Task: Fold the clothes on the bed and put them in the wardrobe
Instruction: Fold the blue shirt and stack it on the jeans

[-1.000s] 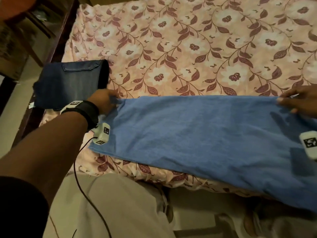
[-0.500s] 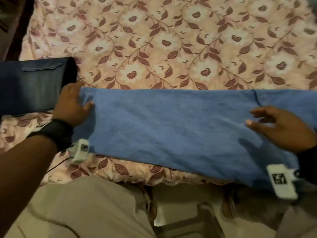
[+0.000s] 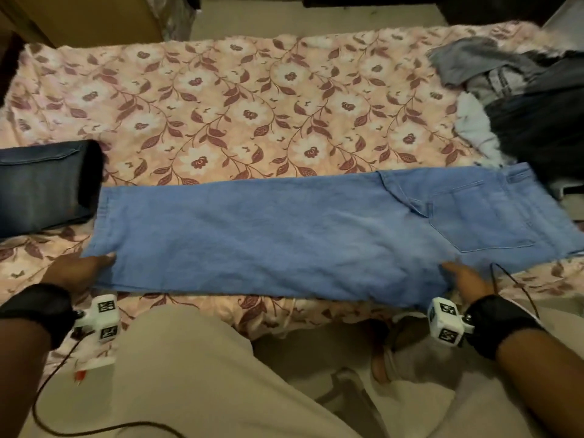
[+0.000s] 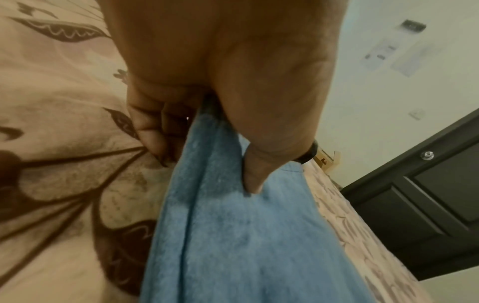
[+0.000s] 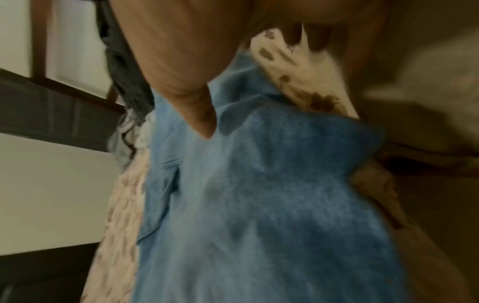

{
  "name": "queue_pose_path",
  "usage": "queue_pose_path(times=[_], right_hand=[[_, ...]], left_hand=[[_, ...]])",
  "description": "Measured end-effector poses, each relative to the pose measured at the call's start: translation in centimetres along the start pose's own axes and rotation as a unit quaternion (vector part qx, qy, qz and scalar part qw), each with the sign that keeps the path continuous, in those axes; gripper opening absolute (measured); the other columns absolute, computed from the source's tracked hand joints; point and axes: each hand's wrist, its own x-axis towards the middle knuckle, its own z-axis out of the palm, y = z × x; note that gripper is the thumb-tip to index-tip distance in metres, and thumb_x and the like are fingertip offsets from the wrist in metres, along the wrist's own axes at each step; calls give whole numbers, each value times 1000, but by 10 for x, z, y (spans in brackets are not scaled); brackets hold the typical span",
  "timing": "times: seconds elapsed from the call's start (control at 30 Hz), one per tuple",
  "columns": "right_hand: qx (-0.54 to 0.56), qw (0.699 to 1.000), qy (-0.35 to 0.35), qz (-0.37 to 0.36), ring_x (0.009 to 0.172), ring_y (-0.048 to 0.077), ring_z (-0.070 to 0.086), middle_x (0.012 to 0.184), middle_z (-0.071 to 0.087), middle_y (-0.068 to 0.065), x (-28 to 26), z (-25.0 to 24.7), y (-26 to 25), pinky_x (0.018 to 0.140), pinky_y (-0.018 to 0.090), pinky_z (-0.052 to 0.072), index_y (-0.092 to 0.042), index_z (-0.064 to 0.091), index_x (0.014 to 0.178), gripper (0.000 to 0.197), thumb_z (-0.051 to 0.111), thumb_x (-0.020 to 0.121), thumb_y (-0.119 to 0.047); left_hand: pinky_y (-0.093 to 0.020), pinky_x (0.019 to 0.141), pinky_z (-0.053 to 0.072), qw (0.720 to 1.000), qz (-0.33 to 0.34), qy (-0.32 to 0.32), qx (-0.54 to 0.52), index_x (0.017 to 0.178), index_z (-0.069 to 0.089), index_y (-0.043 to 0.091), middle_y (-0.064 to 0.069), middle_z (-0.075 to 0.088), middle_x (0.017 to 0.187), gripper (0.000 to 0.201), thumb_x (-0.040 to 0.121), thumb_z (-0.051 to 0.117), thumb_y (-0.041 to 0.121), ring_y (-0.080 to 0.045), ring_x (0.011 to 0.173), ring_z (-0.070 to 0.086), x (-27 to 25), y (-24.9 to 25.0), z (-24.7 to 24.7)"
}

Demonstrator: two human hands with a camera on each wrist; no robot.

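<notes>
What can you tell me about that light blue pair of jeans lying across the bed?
The light blue jeans look like soft, faded denim, folded lengthwise so the legs lie stacked, flat across the near part of the floral bedsheet. The hems point left, the waistband right, with a stitched back pocket facing up. The left hand pinches the near hem corner; the right hand touches the near edge by the seat. Folded dark jeans lie just off the hem end.
</notes>
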Motion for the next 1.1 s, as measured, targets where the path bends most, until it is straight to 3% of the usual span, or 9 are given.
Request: queue_pose_path(times=[0.1, 0.2, 0.27, 0.47, 0.53, 0.6, 0.73, 0.9, 1.1], right_hand=[[67, 995, -69, 22, 45, 13, 67, 56, 70, 0, -14, 7, 14, 37, 21, 49, 1, 66, 102, 21, 63, 95, -19], [105, 992, -74, 20, 37, 13, 62, 54, 69, 1, -18, 0, 10, 31, 21, 45, -9, 73, 61, 48, 50, 103, -14], [127, 988, -79, 23, 39, 15, 64, 71, 73, 3, -17, -10, 8, 32, 21, 45, -8, 73, 53, 57, 50, 104, -19], [25, 999, -31, -20, 51, 27, 59, 69, 68, 26, -7, -18, 21, 44, 24, 47, -14, 68, 57, 42, 62, 88, -42], [-120, 987, 58, -91, 73, 31, 62, 77, 70, 12, 17, -10, 25, 65, 21, 54, -24, 77, 72, 42, 67, 73, -65], [-288, 925, 120, -217, 119, 41, 55, 129, 63, 15, 26, 32, 18, 103, 44, 46, -25, 61, 132, 73, 73, 75, -69], [-489, 760, -93, -417, 153, 35, 18, 168, 14, 14, -27, 190, -47, 122, 58, 22, -20, 12, 161, 120, 47, 71, -91], [-649, 659, -169, -341, 156, 23, -15, 166, -23, -11, 14, 270, -89, 117, 71, -6, -39, -21, 156, 131, 29, 56, -108], [-660, 689, -78, -290, 157, 19, 1, 169, -9, -10, 101, 169, -118, 119, 70, 1, -33, -10, 159, 138, 22, 50, -112]], left_hand=[[-38, 67, 63, 996, 25, -19, -83, 133, 59, 3, -14, 64, 121, 43, 97, 72, 23, -38, 91, 65, -29, 17, -12], [-36, 84, 57, 978, 45, -109, -169, 124, 63, 4, -10, 74, 114, 29, 107, 54, 26, -21, 78, 70, -53, 37, -40], [-33, 72, 60, 970, 43, -140, -194, 114, 66, 9, -7, 80, 95, 27, 109, 49, 28, -16, 69, 74, -63, 38, -48], [-55, 86, 60, 998, 37, 22, 44, 138, 53, 11, -15, 65, 133, 74, 78, 91, 28, -41, 106, 68, -49, -14, -19], [-57, 103, 49, 932, 238, 137, 235, 140, 52, 10, -18, 61, 134, 71, 82, 84, 36, -42, 119, 59, -49, 3, -7], [-53, 105, 43, 812, 481, 111, 310, 134, 57, 12, -18, 60, 133, 58, 88, 67, 47, -41, 122, 55, -57, 30, 8], [-63, 117, 30, 704, 530, -81, 466, 158, 34, 40, -8, 32, 166, 100, 75, 50, 93, -41, 151, 29, -43, 81, 61], [-65, 124, -1, 794, 357, -76, 487, 164, -1, 44, 4, -10, 173, 152, 35, 40, 114, -34, 159, -10, 27, 82, 53], [-56, 128, 2, 840, 323, -94, 426, 164, -10, 40, 8, -23, 171, 161, 32, 52, 107, -20, 158, -19, 74, 53, 28]])
